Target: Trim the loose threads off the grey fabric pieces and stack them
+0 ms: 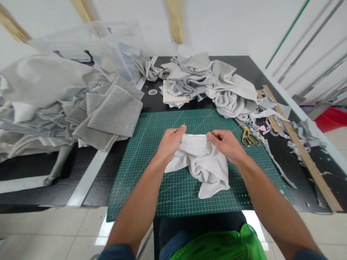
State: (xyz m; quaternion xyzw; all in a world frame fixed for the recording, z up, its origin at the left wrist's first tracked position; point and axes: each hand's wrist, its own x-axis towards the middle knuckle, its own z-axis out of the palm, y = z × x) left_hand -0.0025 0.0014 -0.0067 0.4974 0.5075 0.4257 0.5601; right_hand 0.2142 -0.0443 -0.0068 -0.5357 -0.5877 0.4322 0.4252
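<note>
Pale grey cloth (210,163) between left hand (171,142) and right hand (227,144)

Green cutting mat (141,176) beneath. Cloth's upper edge runs crosswise, one end pinched in each hand, neither nearer; folds fall bodyward. Gold-handled scissors (244,136) just right of right hand.

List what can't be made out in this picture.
Head view:
Left hand: most fingertips, hidden behind the hand and held cloth.
Right hand: dark bit at its fingertips, too small to identify.
Scissors: blade ends, lost among scraps.
Cloth pile: outer side, cut off by left edge.
Long ruler: markings, too small.
</note>
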